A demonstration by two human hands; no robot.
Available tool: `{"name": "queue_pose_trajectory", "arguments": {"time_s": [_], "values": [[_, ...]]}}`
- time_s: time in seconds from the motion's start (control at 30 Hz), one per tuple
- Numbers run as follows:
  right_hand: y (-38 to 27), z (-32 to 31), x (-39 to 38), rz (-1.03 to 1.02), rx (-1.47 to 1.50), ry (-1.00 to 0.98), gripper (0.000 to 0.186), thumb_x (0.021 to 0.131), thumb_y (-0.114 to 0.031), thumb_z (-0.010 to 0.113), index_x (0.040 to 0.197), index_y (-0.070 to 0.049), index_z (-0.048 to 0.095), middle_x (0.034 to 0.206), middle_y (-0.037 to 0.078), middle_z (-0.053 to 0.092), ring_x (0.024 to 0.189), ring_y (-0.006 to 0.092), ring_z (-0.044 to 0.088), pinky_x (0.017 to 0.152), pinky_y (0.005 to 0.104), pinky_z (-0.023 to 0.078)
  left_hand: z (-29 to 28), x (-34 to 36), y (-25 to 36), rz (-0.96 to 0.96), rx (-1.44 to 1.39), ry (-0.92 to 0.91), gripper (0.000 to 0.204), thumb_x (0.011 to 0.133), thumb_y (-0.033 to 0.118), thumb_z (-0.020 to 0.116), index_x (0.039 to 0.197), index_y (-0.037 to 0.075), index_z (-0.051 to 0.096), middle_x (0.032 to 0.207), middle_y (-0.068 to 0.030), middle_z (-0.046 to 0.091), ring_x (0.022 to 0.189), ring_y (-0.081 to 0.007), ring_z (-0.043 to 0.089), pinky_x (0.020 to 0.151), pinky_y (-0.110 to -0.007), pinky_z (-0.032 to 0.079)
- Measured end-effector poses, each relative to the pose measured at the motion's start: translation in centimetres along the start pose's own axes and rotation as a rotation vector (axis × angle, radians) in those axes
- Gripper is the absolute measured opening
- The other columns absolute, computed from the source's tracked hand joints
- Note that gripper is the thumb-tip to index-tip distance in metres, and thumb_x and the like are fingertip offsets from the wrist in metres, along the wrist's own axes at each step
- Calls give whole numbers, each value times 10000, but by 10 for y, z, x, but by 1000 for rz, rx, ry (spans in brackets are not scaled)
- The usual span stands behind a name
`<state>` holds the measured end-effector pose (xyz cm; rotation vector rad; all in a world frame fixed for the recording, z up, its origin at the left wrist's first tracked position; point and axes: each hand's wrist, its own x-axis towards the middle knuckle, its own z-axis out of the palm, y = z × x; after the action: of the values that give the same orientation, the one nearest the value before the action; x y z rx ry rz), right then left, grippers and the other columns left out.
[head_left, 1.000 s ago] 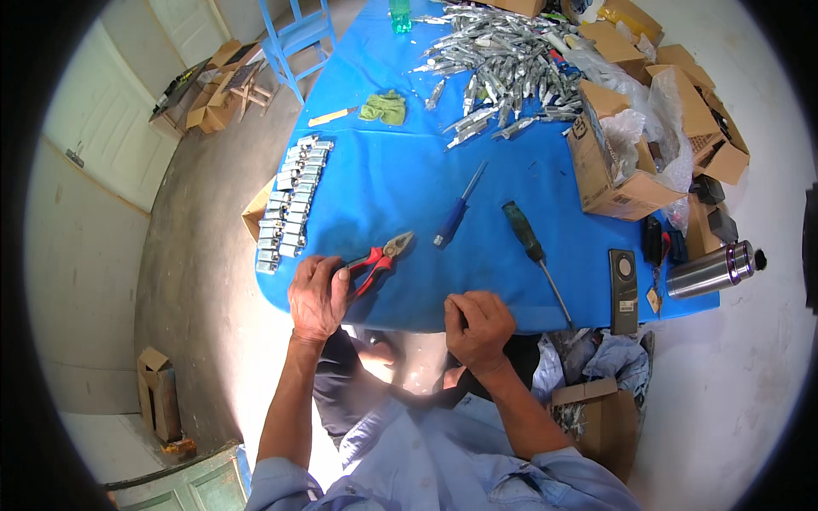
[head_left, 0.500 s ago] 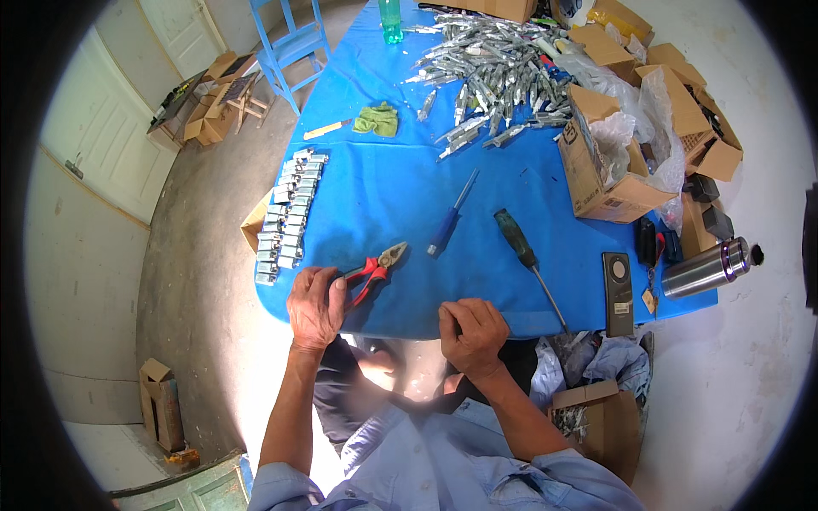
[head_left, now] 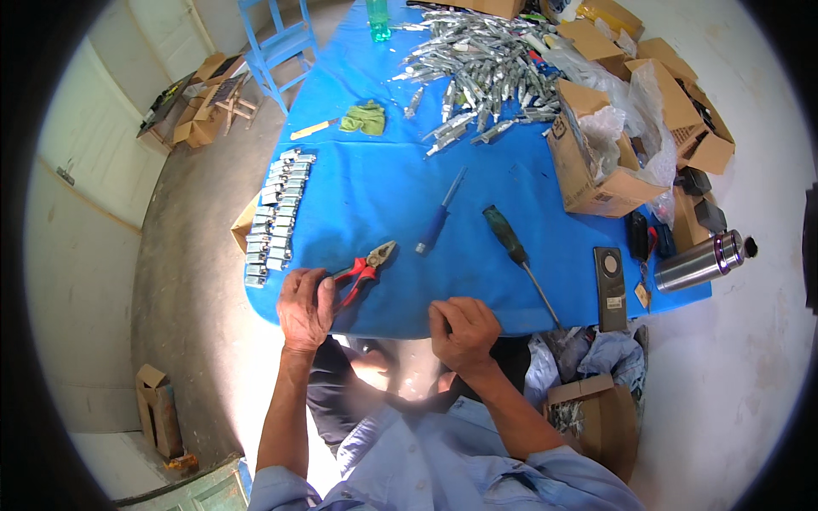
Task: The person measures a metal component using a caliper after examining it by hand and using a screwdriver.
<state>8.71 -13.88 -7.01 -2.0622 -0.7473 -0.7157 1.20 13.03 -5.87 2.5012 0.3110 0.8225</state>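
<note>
My left hand (head_left: 304, 312) rests at the near edge of the blue-covered table, thumb apart from its bent fingers, with nothing seen in it. Right beside its thumb lie red-handled pliers (head_left: 361, 272), jaws pointing away to the right. My right hand (head_left: 465, 334) is curled into a loose fist at the same edge, and no object shows in it. Beyond the hands lie a blue-handled screwdriver (head_left: 436, 223) and a larger dark green-handled screwdriver (head_left: 506, 238), its shaft toward me. Small metal parts (head_left: 279, 220) stand in two rows along the left edge.
A large heap of grey-silver parts (head_left: 477, 68) covers the far table, near a green cloth (head_left: 364, 118), a knife (head_left: 313, 129) and a green bottle (head_left: 378, 21). Open cardboard boxes (head_left: 596, 194), a steel flask (head_left: 700, 262) and a dark flat device (head_left: 609, 285) are at right.
The whole view has shifted slightly, so the table and things sit a little further left and higher. Both hands keep nearly the same pose, and the tools have not moved on the table.
</note>
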Motion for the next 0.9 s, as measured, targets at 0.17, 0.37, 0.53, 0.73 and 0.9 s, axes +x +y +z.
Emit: {"name": "queue_pose_trajectory", "arguments": {"time_s": [0.17,0.37,0.53,0.73,0.9], "values": [[1,2,-2,-6,-12,-1,116,828,-93,822,915,-114,748,860,41,689,719,263,669,619,379,520,-1,-1,0,1,0,7,239,1026,217,660,1084,-1,738,1014,-200,694,931,-392,685,829,-456,555],[1,1,-2,5,-6,-3,119,828,-94,824,919,-121,752,855,31,677,705,252,659,604,376,510,-1,1,5,-23,-19,6,229,1028,202,658,1073,-7,739,1007,-200,693,923,-387,685,831,-449,555],[2,4,-2,-5,-19,24,120,826,-96,826,915,-130,752,859,22,675,700,238,656,598,367,505,0,1,2,1,3,18,223,1027,199,663,1068,-7,736,995,-198,691,913,-386,685,823,-448,554],[3,4,-3,-9,-17,37,124,823,-97,830,914,-128,752,859,21,673,702,235,657,599,361,505,0,1,5,-2,-1,20,225,1037,188,651,1067,-19,736,996,-198,696,899,-370,685,821,-429,551],[1,1,0,3,-10,22,121,825,-98,828,917,-122,753,856,21,671,704,237,658,602,362,506,1,2,5,19,5,32,222,1041,177,647,1067,-26,735,994,-197,698,894,-357,686,820,-417,549]]}}
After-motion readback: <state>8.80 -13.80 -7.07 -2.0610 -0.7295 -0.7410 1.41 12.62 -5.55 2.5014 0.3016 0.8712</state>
